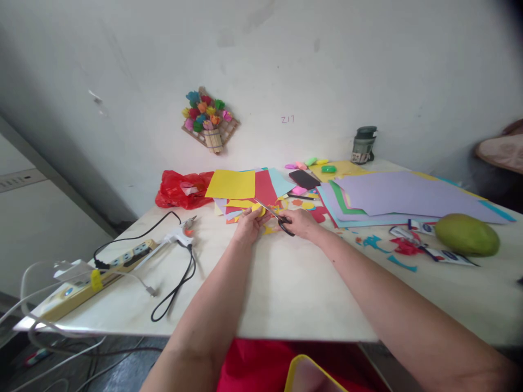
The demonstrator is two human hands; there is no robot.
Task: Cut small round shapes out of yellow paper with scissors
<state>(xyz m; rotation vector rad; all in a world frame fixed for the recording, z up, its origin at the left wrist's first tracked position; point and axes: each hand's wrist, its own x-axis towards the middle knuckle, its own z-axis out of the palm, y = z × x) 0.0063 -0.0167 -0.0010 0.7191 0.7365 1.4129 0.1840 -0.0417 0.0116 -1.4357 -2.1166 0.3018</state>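
My right hand (300, 223) is closed round the dark handles of a pair of scissors (286, 226), whose blades point up and left toward my other hand. Between the fingers of my left hand (248, 224) is a small piece of yellow paper (258, 209), right beside the blades. Whether the blades are cutting into it I cannot tell. Behind my hands lies a square yellow sheet (231, 184), partly over a red sheet (265, 188). Yellow and red paper scraps are scattered around and under both hands.
A glue gun (182, 234) and a power strip (110, 272) with loose cables lie to the left, near a red plastic bag (183, 189). On the right are large coloured sheets (379, 193), glue tubes (447, 256) and a green mango-like fruit (467, 235). A bottle (363, 145) stands behind.
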